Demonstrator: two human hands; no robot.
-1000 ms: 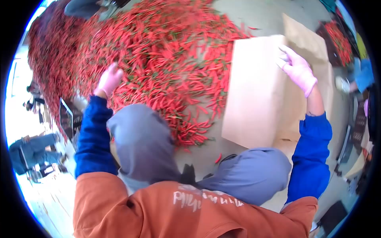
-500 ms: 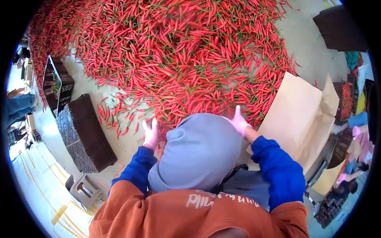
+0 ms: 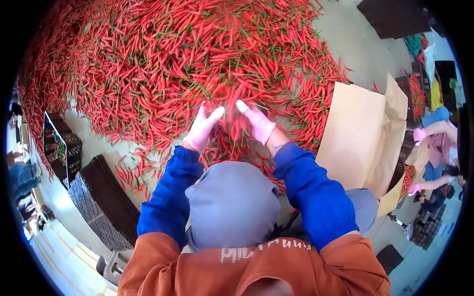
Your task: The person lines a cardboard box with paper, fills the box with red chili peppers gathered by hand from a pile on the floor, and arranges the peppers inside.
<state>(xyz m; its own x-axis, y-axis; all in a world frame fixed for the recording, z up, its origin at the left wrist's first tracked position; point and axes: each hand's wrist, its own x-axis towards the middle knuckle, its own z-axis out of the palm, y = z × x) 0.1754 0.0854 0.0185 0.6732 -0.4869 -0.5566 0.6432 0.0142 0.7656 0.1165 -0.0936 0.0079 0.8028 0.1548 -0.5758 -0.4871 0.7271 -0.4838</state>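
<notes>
A wide heap of red chili peppers [image 3: 163,64] with green stems covers the floor in front of me. My left hand [image 3: 203,127], in a pink glove, has its thumb apart from its fingers at the near part of the heap. Facing it is my right hand [image 3: 256,122], also gloved in pink. Between the two hands is a bunch of red chilies [image 3: 237,121], slightly blurred, cupped from both sides. The fingertips are partly hidden among the peppers.
An open brown paper-lined box [image 3: 351,130] stands right of the heap. Stacked dark crates [image 3: 111,192] and another crate [image 3: 61,148] lie at the left. A co-worker's pink-gloved hands [image 3: 419,135] show at the far right. A dark crate [image 3: 395,18] sits at the top right.
My hands came in from wide apart, past my knee, and now meet around chilies at the heap's near part. The view has shifted since the first frame.
</notes>
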